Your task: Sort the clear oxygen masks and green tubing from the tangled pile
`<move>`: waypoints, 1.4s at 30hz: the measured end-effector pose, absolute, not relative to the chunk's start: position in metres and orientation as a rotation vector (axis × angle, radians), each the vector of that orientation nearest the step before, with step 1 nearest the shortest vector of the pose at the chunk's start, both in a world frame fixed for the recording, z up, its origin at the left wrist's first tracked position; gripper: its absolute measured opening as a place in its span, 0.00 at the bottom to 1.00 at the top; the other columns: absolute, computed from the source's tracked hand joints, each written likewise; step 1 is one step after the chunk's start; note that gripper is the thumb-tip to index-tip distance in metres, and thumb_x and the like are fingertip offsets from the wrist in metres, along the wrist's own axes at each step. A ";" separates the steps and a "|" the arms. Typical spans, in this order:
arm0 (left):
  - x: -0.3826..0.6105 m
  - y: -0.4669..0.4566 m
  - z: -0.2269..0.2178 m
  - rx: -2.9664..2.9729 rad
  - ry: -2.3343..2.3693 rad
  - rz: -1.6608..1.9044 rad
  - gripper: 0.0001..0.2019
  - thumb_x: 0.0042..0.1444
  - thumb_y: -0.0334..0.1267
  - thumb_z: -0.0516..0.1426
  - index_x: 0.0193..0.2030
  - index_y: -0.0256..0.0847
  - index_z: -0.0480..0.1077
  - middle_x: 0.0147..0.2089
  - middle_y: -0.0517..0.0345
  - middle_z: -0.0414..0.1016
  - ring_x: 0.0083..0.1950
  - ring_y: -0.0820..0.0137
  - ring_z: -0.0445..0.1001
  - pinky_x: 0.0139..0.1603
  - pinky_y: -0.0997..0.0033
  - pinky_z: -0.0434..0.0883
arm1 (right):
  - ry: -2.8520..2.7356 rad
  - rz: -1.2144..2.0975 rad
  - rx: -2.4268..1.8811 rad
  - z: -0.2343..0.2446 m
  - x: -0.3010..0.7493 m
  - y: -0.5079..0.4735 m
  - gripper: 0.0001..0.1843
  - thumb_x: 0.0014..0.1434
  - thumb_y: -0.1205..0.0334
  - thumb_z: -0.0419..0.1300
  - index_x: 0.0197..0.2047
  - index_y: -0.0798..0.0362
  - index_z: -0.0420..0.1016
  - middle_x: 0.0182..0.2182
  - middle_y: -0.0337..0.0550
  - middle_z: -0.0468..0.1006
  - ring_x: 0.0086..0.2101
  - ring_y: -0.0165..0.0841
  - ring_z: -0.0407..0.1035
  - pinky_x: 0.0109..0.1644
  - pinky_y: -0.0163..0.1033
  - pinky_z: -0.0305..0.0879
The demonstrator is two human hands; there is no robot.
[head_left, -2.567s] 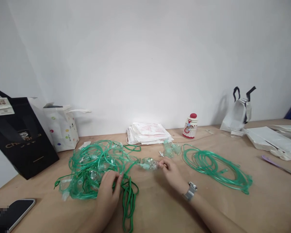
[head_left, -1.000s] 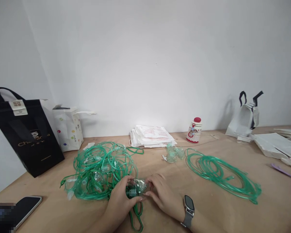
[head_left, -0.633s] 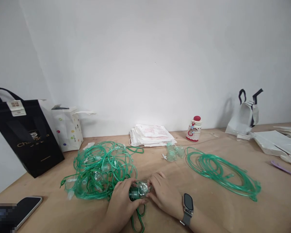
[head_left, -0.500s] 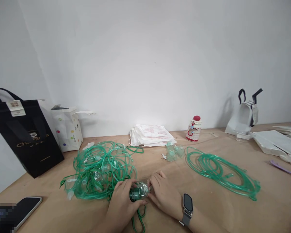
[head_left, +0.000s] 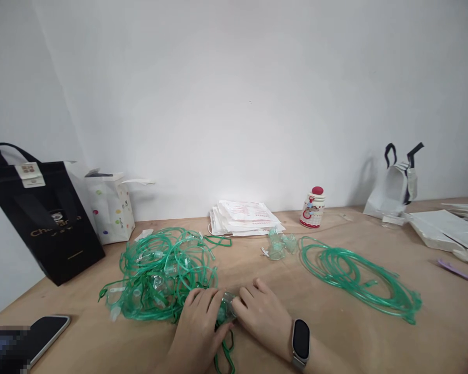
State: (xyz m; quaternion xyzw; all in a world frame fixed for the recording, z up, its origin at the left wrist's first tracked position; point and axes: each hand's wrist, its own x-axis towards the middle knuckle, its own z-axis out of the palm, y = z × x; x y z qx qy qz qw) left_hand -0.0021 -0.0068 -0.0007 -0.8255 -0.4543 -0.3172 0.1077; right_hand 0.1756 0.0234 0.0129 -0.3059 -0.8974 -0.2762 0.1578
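— What are the hands on?

— Both meet over a small clear plastic piece [head_left: 226,310] with a green fitting, low on the wooden table [head_left: 335,332], right at the near edge of the tangled heap of green tubing [head_left: 159,272]. The left hand [head_left: 198,327] covers it from the left, fingers [head_left: 203,304] curled over the top; the right hand [head_left: 263,314], with a watch [head_left: 301,344] on its wrist, closes on it from the right, fingers [head_left: 244,301] bent around its end.

— Which way does the piece lie?

— Its long axis seems to run left to right, from one hand to the other, about level with the table. Most of it is hidden by the fingers, so which end points where I cannot tell.

— And around it?

— A dark green strap [head_left: 224,356] loops out below the left hand. A neater coil of green tubing [head_left: 359,283] lies well apart to the right, a few small clear pieces [head_left: 280,244] further back, a stack of white packets [head_left: 244,216] by the wall, and a phone [head_left: 47,332] at the near left.
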 end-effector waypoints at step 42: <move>-0.005 0.001 0.021 -2.478 -2.304 -1.497 0.19 0.40 0.45 0.63 0.39 0.39 0.74 0.39 0.51 0.76 0.42 0.56 0.72 0.45 0.58 0.65 | -2.428 -0.851 -0.388 0.018 0.185 0.023 0.18 0.61 0.74 0.45 0.24 0.53 0.67 0.15 0.38 0.67 0.19 0.30 0.58 0.30 0.40 0.50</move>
